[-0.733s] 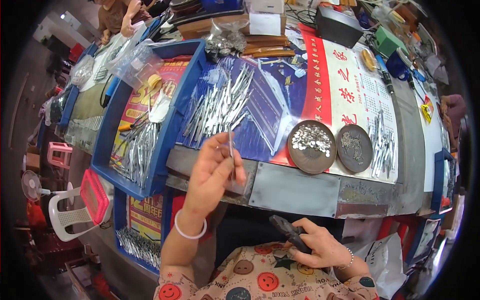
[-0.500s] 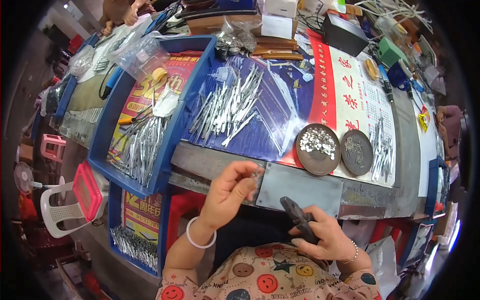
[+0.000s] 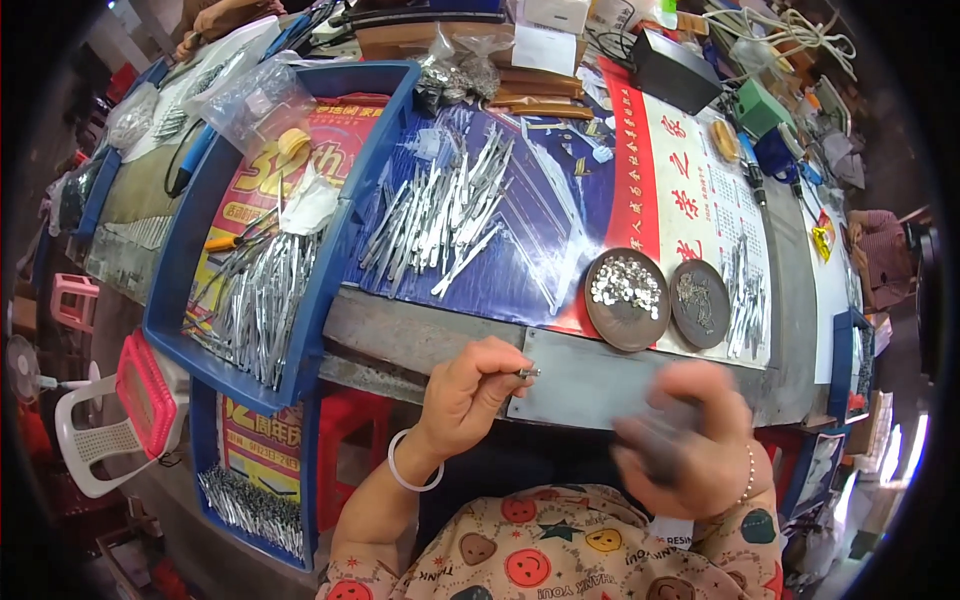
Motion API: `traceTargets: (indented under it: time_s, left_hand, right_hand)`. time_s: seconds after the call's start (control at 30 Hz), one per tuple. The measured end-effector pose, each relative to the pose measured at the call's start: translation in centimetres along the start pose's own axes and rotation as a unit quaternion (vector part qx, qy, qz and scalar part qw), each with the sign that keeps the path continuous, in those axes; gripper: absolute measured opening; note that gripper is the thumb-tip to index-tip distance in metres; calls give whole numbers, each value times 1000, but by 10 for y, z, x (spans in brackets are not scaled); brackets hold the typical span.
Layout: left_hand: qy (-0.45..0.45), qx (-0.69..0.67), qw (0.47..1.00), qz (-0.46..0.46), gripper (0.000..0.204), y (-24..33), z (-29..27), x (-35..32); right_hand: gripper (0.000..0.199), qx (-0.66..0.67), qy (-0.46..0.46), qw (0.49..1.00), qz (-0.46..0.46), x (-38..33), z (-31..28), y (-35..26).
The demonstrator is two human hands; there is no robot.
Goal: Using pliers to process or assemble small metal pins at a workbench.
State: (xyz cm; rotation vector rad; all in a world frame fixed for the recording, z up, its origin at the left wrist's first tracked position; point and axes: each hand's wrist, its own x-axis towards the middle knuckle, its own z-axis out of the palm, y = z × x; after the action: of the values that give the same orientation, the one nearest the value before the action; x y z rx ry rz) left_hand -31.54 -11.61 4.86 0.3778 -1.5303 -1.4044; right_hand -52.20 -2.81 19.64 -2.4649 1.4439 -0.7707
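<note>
My left hand point(image 3: 460, 390) pinches a small metal piece point(image 3: 528, 373) between thumb and fingers, over the table's front edge. Its tip points right, above the grey metal plate point(image 3: 570, 378). My right hand point(image 3: 712, 430), smeared by motion, grips dark pliers point(image 3: 652, 445) in front of the plate; the jaws are too blurred to make out. Beyond the plate stands a brown dish point(image 3: 625, 333) of small shiny discs. Beside it is a smaller brown dish point(image 3: 700, 337) holding tiny metal parts. A pile of slim metal strips point(image 3: 440, 215) lies farther back on the blue sheet.
At left, a blue tray point(image 3: 232, 376) holds many metal strips, an orange-handled tool and white tissue. A lower blue tray point(image 3: 208, 430) holds more strips. More strips point(image 3: 745, 305) lie right of the dishes. A black box point(image 3: 675, 70) stands behind. Other people sit at the far left and right.
My right hand has moved right with the pliers and now blurs. My left hand has turned slightly, and the metal piece now shows clearly at its fingertips. The whole view has shifted a little.
</note>
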Motion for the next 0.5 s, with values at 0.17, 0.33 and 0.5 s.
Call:
traceTargets:
  time_s: [0.17,0.33,0.5]
  left_hand:
    - [-2,85,996,6,10,4,-4,2]
    - [17,-28,999,-33,7,-1,-1,-6]
    - [98,-135,980,-113,8,12,6,-12]
  right_hand:
    - [25,32,-76,995,59,16,8,9]
    - [25,-3,-154,984,94,19,19,12]
    - [25,66,-130,981,128,-12,17,10]
